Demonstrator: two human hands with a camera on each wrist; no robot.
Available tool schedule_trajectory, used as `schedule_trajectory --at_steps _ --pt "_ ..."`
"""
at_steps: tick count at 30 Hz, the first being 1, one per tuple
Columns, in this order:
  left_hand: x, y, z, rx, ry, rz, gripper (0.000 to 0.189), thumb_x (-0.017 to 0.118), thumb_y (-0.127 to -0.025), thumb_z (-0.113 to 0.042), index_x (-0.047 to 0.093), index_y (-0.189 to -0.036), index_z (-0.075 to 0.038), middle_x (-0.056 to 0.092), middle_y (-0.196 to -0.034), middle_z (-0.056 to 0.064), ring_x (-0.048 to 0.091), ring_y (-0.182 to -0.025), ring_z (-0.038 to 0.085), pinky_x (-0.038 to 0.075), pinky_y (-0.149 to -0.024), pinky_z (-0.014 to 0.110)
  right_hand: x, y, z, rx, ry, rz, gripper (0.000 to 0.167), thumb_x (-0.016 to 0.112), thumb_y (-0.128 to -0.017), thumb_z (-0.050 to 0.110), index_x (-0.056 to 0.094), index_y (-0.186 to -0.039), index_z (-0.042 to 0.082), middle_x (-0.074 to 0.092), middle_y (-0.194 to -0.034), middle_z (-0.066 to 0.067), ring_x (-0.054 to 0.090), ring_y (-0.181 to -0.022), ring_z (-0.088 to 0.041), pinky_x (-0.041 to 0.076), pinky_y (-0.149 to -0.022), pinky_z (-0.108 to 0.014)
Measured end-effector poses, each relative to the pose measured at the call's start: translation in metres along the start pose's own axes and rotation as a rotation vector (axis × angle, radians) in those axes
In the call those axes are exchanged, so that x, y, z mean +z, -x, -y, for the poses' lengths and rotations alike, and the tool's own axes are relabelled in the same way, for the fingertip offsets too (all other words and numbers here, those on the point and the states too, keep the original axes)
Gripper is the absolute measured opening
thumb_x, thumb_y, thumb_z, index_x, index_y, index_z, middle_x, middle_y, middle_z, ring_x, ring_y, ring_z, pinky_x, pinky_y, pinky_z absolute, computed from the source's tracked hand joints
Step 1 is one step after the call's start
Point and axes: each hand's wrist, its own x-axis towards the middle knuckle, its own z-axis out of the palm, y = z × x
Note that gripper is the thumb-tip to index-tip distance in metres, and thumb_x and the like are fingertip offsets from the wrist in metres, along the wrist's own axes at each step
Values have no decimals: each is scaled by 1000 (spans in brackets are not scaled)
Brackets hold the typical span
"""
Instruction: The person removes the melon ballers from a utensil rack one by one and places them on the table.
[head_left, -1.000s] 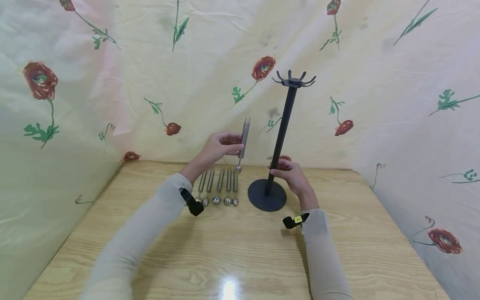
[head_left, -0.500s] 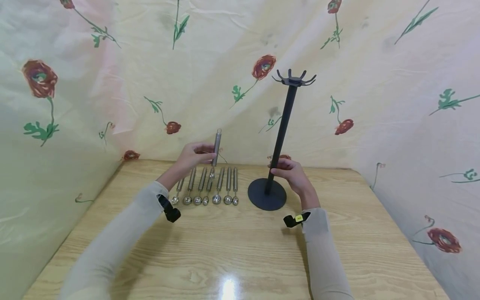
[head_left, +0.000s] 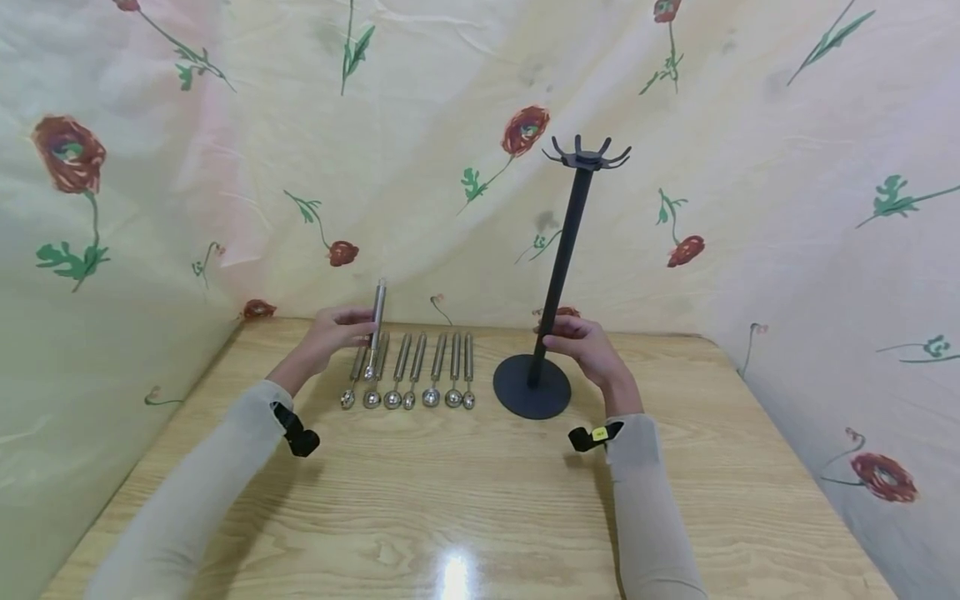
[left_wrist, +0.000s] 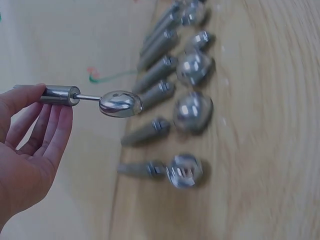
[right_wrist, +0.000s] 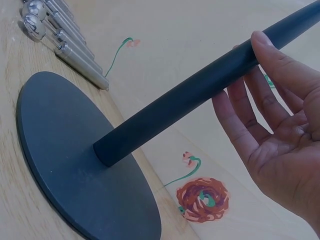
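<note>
My left hand (head_left: 321,340) pinches the cylindrical steel handle of a melon baller (head_left: 378,310), held nearly upright with its scoop end down. In the left wrist view that scoop is small and oval, on a thin neck. Below it, a row of similar melon ballers (head_left: 437,360) lies side by side on the table, handles pointing to the back wall. My right hand (head_left: 587,348) grips the lower post of a black stand (head_left: 567,242), thumb on one side and fingertips on the other. The stand has a round flat base and a ring of upturned hooks on top, all bare.
The light wooden table (head_left: 450,492) ends at a back wall (head_left: 420,167) covered in flower-patterned cloth, with more cloth at both sides. The stand's base (head_left: 517,396) sits just right of the melon baller row.
The left hand has carried the melon baller leftward and lower, from near the stand to over the left end of the row. The right hand and the stand stay in place.
</note>
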Motion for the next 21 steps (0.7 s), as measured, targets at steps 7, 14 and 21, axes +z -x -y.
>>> schedule_trajectory --at_steps 7,14,21 --pt "-22 6 17 -69 -11 -32 51 64 -102 -19 50 -144 5 54 -143 29 70 -104 14 51 -110 50 1 1 2 -44 38 15 26 64 -96 -5 73 -119 4 77 -107 5 71 -101 -10 60 -90 -25" --pt "-34 10 30 -100 -7 -30 51 64 -101 -15 49 -145 6 57 -141 26 69 -94 5 57 -103 40 1 2 2 -13 27 6 29 62 -96 -7 67 -125 -5 77 -107 5 71 -101 -10 60 -90 -24" --pt "-37 13 40 -118 -28 -16 50 64 -101 -10 48 -146 6 54 -143 31 71 -96 9 61 -95 34 3 1 7 26 7 4 28 60 -96 -10 71 -119 1 76 -106 5 71 -101 -9 60 -90 -25"
